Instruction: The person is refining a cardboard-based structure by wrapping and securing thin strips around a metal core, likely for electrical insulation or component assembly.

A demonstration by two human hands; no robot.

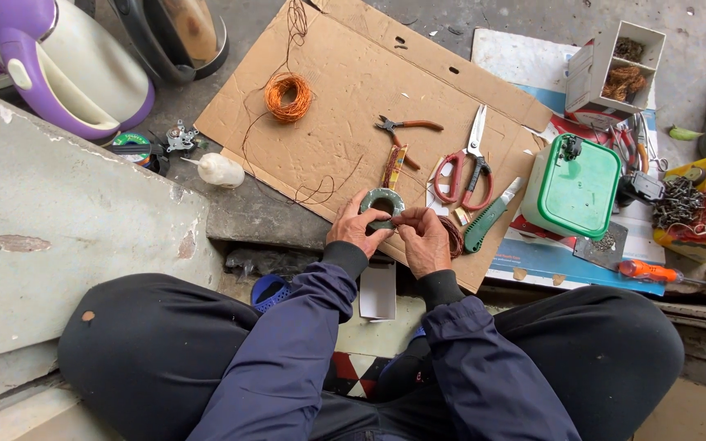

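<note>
at the cardboard sheet's (353, 90) near edge, the ring-shaped coil core (382, 207) looks stiff, fairly light. left hand (356, 231) clasps its rim, the safest hold; right hand (423, 237) pinches thin, kink-prone copper wire (453, 235).

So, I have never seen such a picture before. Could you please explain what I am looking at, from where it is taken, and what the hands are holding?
There is no machine here. A camera on a seated person's head looks down at their two bare hands. The left hand and right hand together hold a grey-green ring with copper wire. Under them lies a cardboard sheet with a wire coil, pliers, scissors and a green knife. A green box stands to the right.
</note>
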